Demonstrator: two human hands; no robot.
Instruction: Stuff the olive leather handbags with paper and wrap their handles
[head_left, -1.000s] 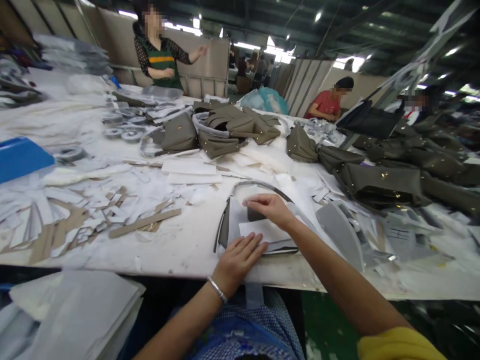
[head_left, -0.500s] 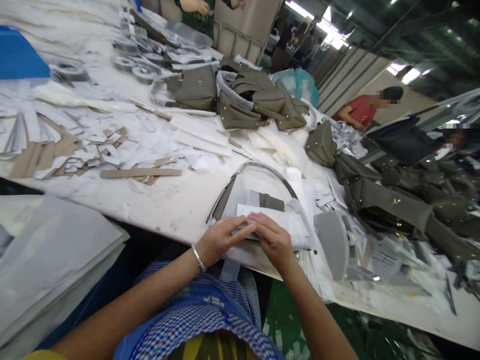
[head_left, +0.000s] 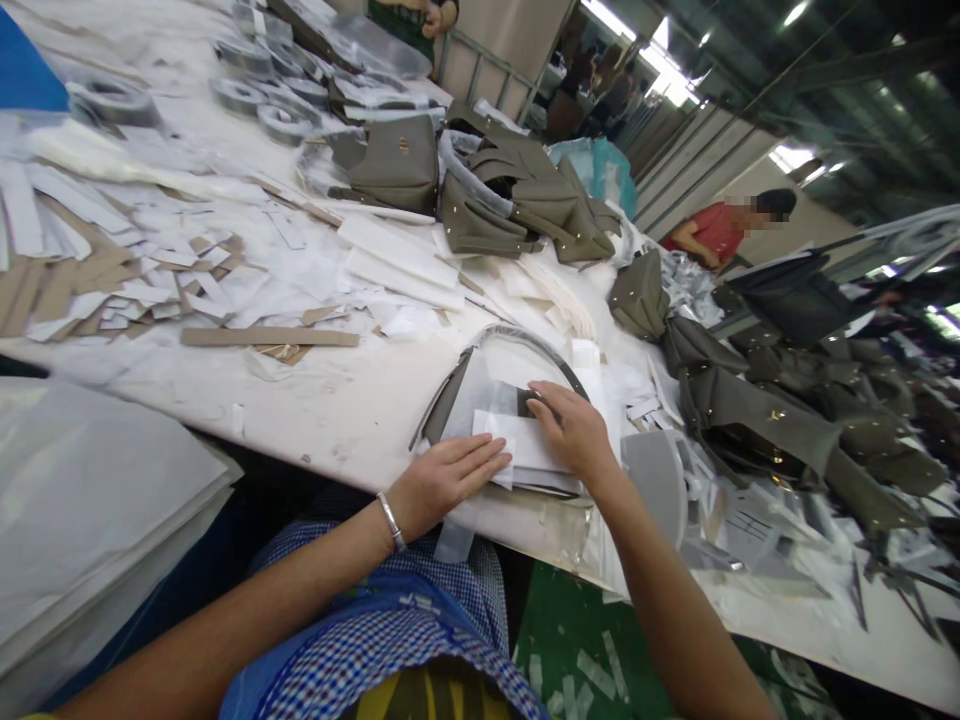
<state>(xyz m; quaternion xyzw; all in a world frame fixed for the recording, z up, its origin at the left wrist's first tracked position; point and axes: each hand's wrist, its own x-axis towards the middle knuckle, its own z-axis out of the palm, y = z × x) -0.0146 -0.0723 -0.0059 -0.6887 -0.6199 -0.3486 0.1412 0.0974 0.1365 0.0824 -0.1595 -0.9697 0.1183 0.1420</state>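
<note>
My left hand [head_left: 448, 478] lies flat, fingers stretched out, on a white paper sheet [head_left: 520, 446] near the table's front edge. My right hand [head_left: 572, 428] rests on the same sheet a little farther in, its fingertips pressing on a dark olive strap piece [head_left: 523, 402]. Under the paper lies an olive bag part with a curved dark handle [head_left: 525, 342] arching behind it. A silver bracelet is on my left wrist.
Olive handbags [head_left: 397, 165] and bag parts [head_left: 757, 400] are piled at the middle and right of the white table [head_left: 330, 400]. Paper and cardboard strips [head_left: 270, 337] litter the left side. Tape rolls [head_left: 281, 118] sit far left. A grey curved piece [head_left: 660, 480] lies right of my hands. Other people work beyond.
My hands were together at the near edge of the paper; now the right hand has slid forward onto the strap piece and the left lies flat. The view shifted slightly.
</note>
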